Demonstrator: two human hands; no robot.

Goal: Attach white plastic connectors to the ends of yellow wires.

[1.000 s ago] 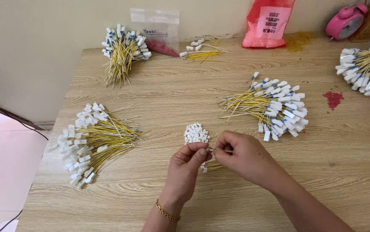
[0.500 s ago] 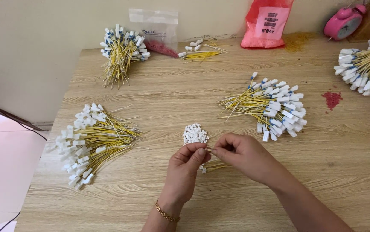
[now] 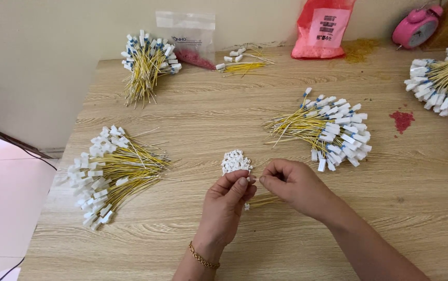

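Little is changed since a second ago: left hand and right hand are kept pinched together on a small white connector, yellow wires beneath.

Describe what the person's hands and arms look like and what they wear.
Both forearms are bare, with no sleeves in view. The left hand has a thin gold chain bracelet at the wrist. The right hand wears no bracelet or watch. No gloves; any rings are too small to tell.
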